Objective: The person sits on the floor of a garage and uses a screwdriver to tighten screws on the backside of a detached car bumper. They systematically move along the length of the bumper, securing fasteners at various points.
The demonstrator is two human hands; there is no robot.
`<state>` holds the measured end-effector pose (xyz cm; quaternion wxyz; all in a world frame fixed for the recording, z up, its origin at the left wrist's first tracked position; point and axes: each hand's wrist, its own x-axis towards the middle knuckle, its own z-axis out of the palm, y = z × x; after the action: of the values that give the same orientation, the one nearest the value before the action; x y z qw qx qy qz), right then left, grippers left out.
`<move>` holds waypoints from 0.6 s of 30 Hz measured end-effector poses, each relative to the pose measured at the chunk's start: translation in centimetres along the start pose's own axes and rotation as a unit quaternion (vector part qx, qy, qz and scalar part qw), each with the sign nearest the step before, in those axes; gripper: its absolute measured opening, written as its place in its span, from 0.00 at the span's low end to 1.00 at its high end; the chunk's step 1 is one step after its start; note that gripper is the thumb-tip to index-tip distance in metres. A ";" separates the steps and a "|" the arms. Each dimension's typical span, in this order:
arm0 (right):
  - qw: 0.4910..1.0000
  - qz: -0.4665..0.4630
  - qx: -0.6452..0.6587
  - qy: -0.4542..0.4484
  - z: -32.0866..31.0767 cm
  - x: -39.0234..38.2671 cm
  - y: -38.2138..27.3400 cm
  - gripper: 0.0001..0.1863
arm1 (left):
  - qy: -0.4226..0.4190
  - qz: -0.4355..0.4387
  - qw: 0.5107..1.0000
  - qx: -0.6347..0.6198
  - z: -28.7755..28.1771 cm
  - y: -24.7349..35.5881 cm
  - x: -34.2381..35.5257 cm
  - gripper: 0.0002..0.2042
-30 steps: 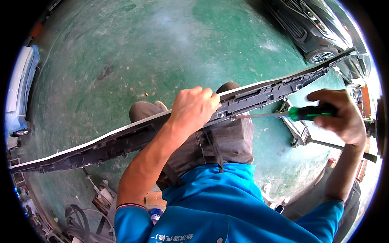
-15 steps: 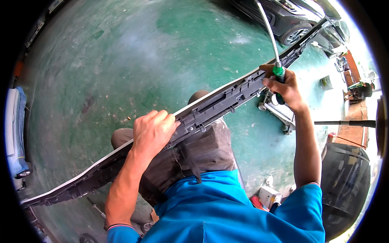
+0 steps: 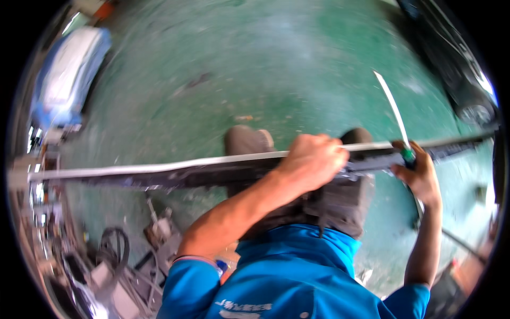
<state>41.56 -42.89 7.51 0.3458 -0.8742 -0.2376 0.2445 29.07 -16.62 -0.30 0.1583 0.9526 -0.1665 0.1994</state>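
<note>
Across my lap lies a long dark car trim panel (image 3: 159, 179) with a pale outer edge, spanning almost the whole view. My left hand (image 3: 314, 162) is closed over the panel right of its middle, fingers curled over the far edge. Farther right, my right hand (image 3: 425, 178) is closed around the green handle of a long screwdriver (image 3: 394, 109) and touches the panel with it. The screwdriver's bright shaft points away from me, past the panel's far edge. Motion blur hides the panel's clips and the exact finger contact.
Green floor (image 3: 239, 69) stretches ahead of my knees. A dark car (image 3: 457, 74) stands at the far right, and a blue-and-white covered object (image 3: 71, 74) at the far left. Hoses and equipment (image 3: 117, 266) crowd the near left, close under the panel.
My view has turned, and the panel now runs nearly level instead of slanting up to the right. My left hand is now closer to my right hand, which still grips the screwdriver.
</note>
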 end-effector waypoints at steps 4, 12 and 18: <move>0.999 -0.014 0.035 -0.019 2.4 0.1 1.2 0.26 | -0.006 -0.083 0.994 -0.072 -0.2 0.7 0.0 0.16; 0.989 -0.046 0.143 0.009 4.6 1.5 3.9 0.15 | 0.124 -0.205 0.955 -0.175 -5.7 -2.4 -1.7 0.17; 0.990 -0.036 0.130 0.032 4.7 1.5 3.5 0.13 | 0.101 -0.395 0.660 -0.632 -15.8 -1.8 -13.3 0.16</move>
<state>40.79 -41.98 1.61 0.4724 -0.8201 -0.2241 0.2326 13.06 -5.81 7.22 0.8016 0.5740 0.1562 0.0597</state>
